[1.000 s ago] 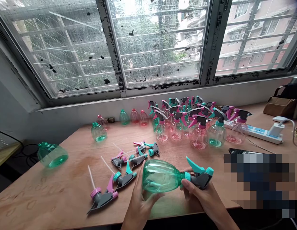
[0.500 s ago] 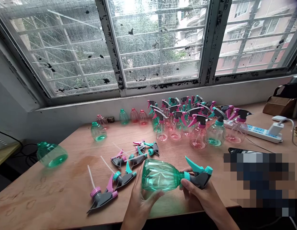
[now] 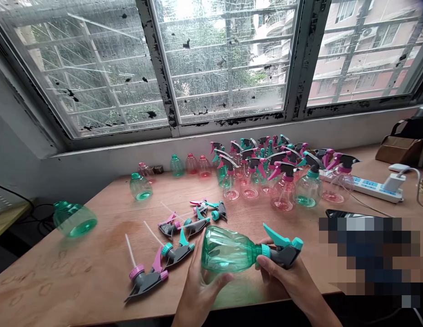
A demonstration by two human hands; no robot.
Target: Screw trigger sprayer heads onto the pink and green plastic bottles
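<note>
A green see-through spray bottle (image 3: 228, 250) lies on its side in the air above the table's front edge, its neck to the right. My left hand (image 3: 202, 281) is wrapped around the bottle's base end. At the neck, my right hand (image 3: 282, 274) grips the teal collar, with thumb and fingers closed on it. The grey and teal spray head (image 3: 286, 250) sits on the neck, trigger upward. Just left of my hands lie several loose spray heads, among them a pink and grey one (image 3: 145, 281) and a teal and grey one (image 3: 177, 252), their tubes sticking out.
Bottles without heads stand at the left and back, such as a green one (image 3: 75, 220) and a pink one (image 3: 204, 167). Several bottles with heads (image 3: 282, 195) crowd the back right. Beyond them are a power strip (image 3: 375, 187), a dark phone-like edge (image 3: 347, 213) and a brown bag (image 3: 400, 145).
Hardly anything differs. Both hands keep their hold on the spray bottle, and the view has shifted very slightly.
</note>
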